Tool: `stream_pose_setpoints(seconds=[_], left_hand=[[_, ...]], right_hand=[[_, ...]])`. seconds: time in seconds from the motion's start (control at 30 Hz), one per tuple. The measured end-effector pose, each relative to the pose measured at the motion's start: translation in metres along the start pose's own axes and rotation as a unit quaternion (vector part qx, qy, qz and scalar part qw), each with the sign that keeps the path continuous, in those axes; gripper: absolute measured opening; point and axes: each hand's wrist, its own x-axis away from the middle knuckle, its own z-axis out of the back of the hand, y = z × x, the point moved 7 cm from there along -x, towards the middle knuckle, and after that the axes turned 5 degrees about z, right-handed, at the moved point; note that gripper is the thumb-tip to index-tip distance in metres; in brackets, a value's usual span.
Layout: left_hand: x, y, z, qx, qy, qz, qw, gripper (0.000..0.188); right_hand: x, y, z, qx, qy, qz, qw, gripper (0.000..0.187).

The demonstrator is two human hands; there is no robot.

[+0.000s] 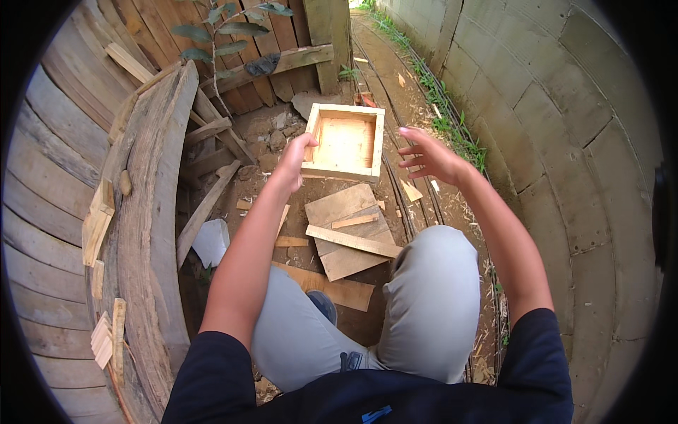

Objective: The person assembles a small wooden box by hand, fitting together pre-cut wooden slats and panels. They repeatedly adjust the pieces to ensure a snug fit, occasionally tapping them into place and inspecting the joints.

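Observation:
A shallow square wooden box (346, 172) of pale boards is held up in front of me, its open side facing me. My left hand (292, 161) grips its left wall, thumb over the rim and the other fingers mostly hidden behind. To the right of the box, my right hand (432, 157) is apart from it, fingers spread and nothing in them. Below the box, a square wooden panel (337, 263) lies on the ground with a narrow wooden strip (353, 241) across it and a shorter piece (355, 220) beside that strip.
A thick plank bench (145, 212) runs along the left, with small wood offcuts (99, 222) on it. A block wall (544, 134) rises on the right. Dark cables (406, 205) and wood shavings lie on the dirt. A leafy plant (215, 49) stands by the plank fence.

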Motion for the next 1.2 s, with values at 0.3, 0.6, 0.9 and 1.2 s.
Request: stream_pose_setpoints(seconds=[0.3,0.6,0.9,1.2], left_hand=[[0.026,0.022,-0.013,0.018,-0.054,-0.063,0.996,0.058],[0.015,0.003,-0.001,0.007,-0.084,0.038,0.996,0.092],[0.014,0.008,-0.005,-0.011,-0.061,-0.001,0.998,0.094],[0.008,0.007,-0.015,-0.064,-0.044,-0.028,0.997,0.079]], right_hand=[[-0.019,-0.075,-0.056,0.014,0.060,0.022,0.998,0.050],[-0.064,-0.005,-0.061,-0.107,0.008,-0.055,0.993,0.047],[-0.069,-0.004,-0.059,-0.115,0.007,-0.062,0.991,0.043],[-0.068,-0.010,-0.045,-0.031,0.028,-0.030,0.999,0.049]])
